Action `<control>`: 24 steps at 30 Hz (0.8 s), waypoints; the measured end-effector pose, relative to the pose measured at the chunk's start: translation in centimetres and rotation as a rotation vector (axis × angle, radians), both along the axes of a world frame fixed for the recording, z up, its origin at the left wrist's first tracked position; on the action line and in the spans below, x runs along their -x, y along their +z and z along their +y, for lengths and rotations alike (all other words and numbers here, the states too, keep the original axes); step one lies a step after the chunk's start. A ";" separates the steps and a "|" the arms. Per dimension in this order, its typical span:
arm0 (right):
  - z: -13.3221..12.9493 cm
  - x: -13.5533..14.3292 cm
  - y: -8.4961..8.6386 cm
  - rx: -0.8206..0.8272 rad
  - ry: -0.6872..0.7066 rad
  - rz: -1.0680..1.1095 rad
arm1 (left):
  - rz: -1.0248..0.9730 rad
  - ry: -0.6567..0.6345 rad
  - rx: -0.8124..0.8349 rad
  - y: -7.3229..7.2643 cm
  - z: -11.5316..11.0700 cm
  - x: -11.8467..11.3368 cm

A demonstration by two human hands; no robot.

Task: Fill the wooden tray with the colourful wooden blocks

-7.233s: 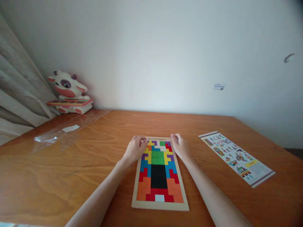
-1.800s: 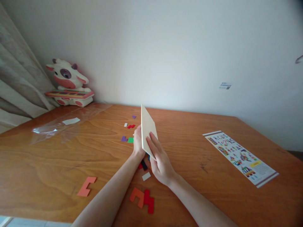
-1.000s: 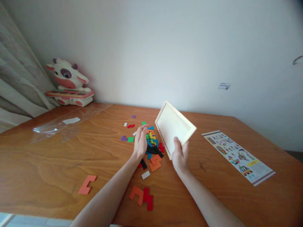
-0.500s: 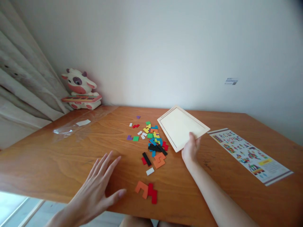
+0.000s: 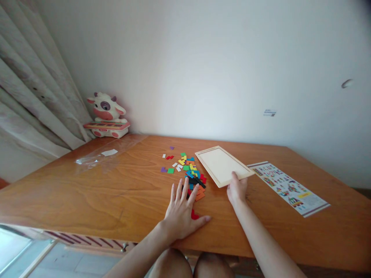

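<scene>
My right hand (image 5: 237,188) grips the near corner of a pale wooden puzzle tray (image 5: 222,170), thumb on top; the tray tilts over the table. My left hand (image 5: 183,216) is spread, palm down, over the near end of a scatter of flat coloured puzzle pieces. A red piece (image 5: 194,215) shows between its thumb and forefinger, and orange pieces (image 5: 200,194) lie by the fingertips. Black pieces (image 5: 194,180), a green piece (image 5: 171,170) and a purple piece (image 5: 164,169) lie farther off. The hand hides several pieces, and whether it presses on them I cannot tell.
A printed pattern sheet (image 5: 290,189) lies on the wooden table (image 5: 116,197) at the right. Toward the back left are a clear plastic bag (image 5: 92,159) and a cow-shaped toy keyboard (image 5: 107,117). The wall (image 5: 203,69) rises behind the table.
My left hand has moved right, from bare table to over the near puzzle pieces. My right hand still holds the tray, now tilted a little lower. The view has shifted slightly.
</scene>
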State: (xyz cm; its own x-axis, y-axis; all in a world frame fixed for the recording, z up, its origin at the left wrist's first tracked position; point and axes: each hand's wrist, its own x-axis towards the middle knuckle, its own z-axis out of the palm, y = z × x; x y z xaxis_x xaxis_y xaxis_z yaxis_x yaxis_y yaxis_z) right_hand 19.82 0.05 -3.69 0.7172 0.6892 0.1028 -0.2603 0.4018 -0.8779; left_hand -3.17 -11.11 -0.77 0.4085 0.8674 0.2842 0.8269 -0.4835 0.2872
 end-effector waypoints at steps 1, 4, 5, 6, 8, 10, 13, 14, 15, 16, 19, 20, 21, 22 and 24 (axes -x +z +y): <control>-0.5 -0.1 -0.1 0.003 -0.001 -0.016 | -0.019 0.005 -0.010 0.0 1.0 -0.5; -1.9 -0.3 -0.3 0.013 0.000 -0.057 | -0.036 -0.020 -0.056 0.3 3.8 -1.1; -2.3 -0.4 -0.4 0.017 -0.006 -0.071 | -0.021 -0.077 -0.057 0.4 4.6 -1.2; -2.6 -0.4 -0.5 0.022 -0.017 -0.087 | 0.000 -0.172 -0.051 0.6 5.4 -1.3; -3.0 -0.5 -0.5 0.031 -0.049 -0.118 | 0.035 -0.334 -0.040 0.9 6.4 -1.4; -3.2 -0.4 -0.3 0.033 -0.069 -0.134 | 0.038 -0.390 -0.060 1.0 7.0 -1.3; -3.9 0.0 0.5 0.043 -0.047 -0.092 | -0.010 -0.292 -0.126 0.8 7.5 -0.3; -4.3 0.2 0.8 0.062 -0.022 -0.038 | -0.026 -0.238 -0.148 0.6 7.6 0.1; -4.8 0.4 1.1 0.084 0.037 0.015 | -0.038 -0.178 -0.169 0.5 7.9 0.6; -5.4 0.5 1.4 0.105 0.097 0.056 | -0.046 -0.117 -0.186 0.4 8.1 1.1; -7.3 0.2 2.3 0.178 0.215 0.122 | -0.075 0.018 -0.212 0.2 9.0 2.3; -7.9 -0.2 2.7 0.231 0.259 0.143 | -0.092 0.038 -0.216 0.3 9.3 2.5; -8.5 -0.8 3.1 0.299 0.315 0.170 | -0.112 0.047 -0.220 0.3 9.6 2.8; -9.1 -1.5 3.6 0.384 0.376 0.200 | -0.134 0.047 -0.228 0.3 10.0 3.1; -10.0 -3.3 4.8 0.571 0.540 0.202 | -0.186 0.033 -0.247 0.4 10.9 4.0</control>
